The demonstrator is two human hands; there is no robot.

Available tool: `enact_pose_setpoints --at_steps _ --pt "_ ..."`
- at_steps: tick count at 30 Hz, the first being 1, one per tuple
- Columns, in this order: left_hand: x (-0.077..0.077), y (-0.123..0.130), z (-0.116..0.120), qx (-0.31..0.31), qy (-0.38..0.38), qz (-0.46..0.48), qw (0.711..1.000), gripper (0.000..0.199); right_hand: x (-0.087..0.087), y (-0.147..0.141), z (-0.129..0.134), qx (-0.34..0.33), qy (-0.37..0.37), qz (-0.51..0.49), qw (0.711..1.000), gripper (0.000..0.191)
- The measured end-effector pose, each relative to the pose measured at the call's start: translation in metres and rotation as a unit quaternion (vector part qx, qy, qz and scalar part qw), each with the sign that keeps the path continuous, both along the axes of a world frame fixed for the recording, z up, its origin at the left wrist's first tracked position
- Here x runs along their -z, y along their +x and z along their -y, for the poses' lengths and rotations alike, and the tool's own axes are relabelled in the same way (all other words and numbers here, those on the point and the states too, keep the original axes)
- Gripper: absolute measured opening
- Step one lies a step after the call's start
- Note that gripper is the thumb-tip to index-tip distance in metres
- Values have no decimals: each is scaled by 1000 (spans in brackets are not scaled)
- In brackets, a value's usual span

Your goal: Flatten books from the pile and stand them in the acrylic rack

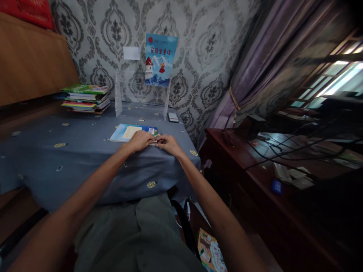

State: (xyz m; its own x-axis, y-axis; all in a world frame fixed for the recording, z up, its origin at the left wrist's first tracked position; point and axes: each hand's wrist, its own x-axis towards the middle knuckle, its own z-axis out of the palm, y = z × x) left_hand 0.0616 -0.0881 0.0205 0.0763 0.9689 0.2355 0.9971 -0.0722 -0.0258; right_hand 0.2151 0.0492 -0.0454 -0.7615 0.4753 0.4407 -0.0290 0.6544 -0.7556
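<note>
A book (119,133) with a light blue and dark blue cover lies flat on the patterned grey-blue tablecloth (82,138). It bears a cream panel and a barcode near its right end. My left hand (140,140) rests over the book's near right part, its fingers closed together. Close beside it, my right hand (169,144) has its thumb and fingers pinched. Between the fingertips of both hands shows a small pale strip (153,143), at the book's near right corner. Fingers cover most of this strip, so its kind is unclear.
Behind the book stands a clear acrylic frame (118,94), with a blue storybook (161,60) upright above it. A stack of books (86,99) sits at the left back, and a dark card-like stack (173,117) at the right back. A desk with cables (272,151) stands right.
</note>
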Motion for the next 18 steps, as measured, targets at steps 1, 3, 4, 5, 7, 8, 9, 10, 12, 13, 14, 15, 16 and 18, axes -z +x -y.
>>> enact_pose_setpoints --at_steps 1,3,4,5,7,8,9,10,12,13,14,15,16,18 --pt "1 0 0 0 2 0 1000 27 0 0 0 -1 1 0 1000 24" --pt "4 0 0 -1 7 3 1000 27 0 0 0 -1 4 0 1000 24" --pt "6 -1 0 -2 9 4 1000 27 0 0 0 0 7 -1 1000 23" --pt "7 -1 0 -1 12 6 1000 27 0 1 0 2 10 0 1000 22" --pt "11 0 2 1 17 9 1000 26 -1 3 3 5 21 2 1000 21" --pt "12 0 3 2 18 11 1000 26 -1 5 5 7 27 3 1000 20" --pt "13 0 5 4 19 11 1000 26 -2 8 8 9 35 6 999 20" --pt "14 1 6 4 19 11 1000 26 -3 11 11 11 44 8 999 19" --pt "14 2 9 6 19 10 1000 28 -6 17 18 17 65 12 998 19" --pt "14 2 11 6 19 10 1000 29 -7 20 21 20 75 14 997 20" --pt "14 3 12 7 18 10 1000 31 -7 22 24 24 87 17 996 20" --pt "15 4 14 8 18 11 1000 31 -8 24 27 29 100 19 994 21" --pt "15 4 15 10 17 11 1000 32 -8 25 29 33 112 22 993 22" --pt "16 5 18 13 15 13 1000 34 -8 26 32 39 132 28 990 24"
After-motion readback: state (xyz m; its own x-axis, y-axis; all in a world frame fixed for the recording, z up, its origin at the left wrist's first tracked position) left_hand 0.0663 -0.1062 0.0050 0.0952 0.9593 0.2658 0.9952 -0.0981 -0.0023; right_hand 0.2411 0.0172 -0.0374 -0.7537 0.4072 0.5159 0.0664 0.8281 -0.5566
